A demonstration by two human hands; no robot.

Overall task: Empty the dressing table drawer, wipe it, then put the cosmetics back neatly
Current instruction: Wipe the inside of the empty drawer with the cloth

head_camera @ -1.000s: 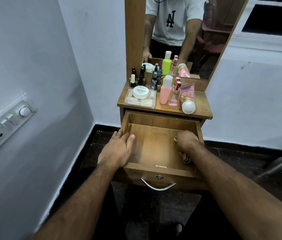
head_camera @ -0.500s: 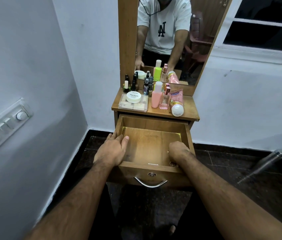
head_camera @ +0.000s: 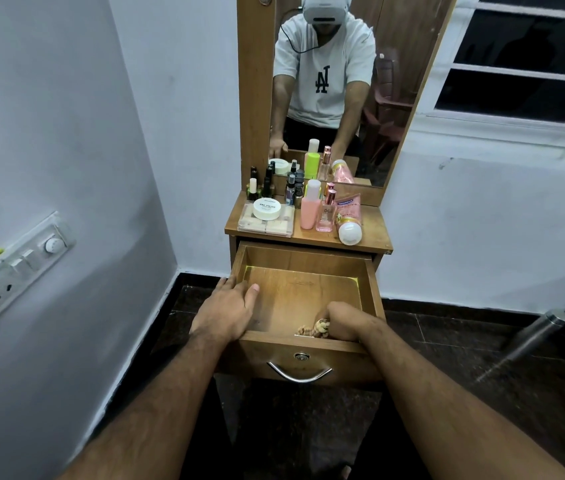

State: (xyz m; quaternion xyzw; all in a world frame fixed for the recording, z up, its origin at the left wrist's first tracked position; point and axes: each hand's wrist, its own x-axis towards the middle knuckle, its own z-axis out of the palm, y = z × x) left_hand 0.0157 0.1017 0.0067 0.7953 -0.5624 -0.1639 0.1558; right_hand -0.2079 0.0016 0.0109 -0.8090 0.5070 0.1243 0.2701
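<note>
- The open wooden drawer (head_camera: 303, 299) holds no cosmetics; emptying looks done.
- The cosmetics stand on the small wooden bench (head_camera: 371, 239) above: a round white nail-polish tin (head_camera: 267, 208) on a clear flat case (head_camera: 266, 223), a tall pink bottle (head_camera: 310, 209), and a pink tube with a white cap (head_camera: 348, 220) lying down.
- The right hand (head_camera: 343, 322) clutches a crumpled beige patterned cloth (head_camera: 315, 329) at the drawer's front inside edge; wiping seems underway.
- The left hand (head_camera: 229, 311) rests, fingers relaxed, over the drawer's left wall.
- Putting the cosmetics back remains.
</note>
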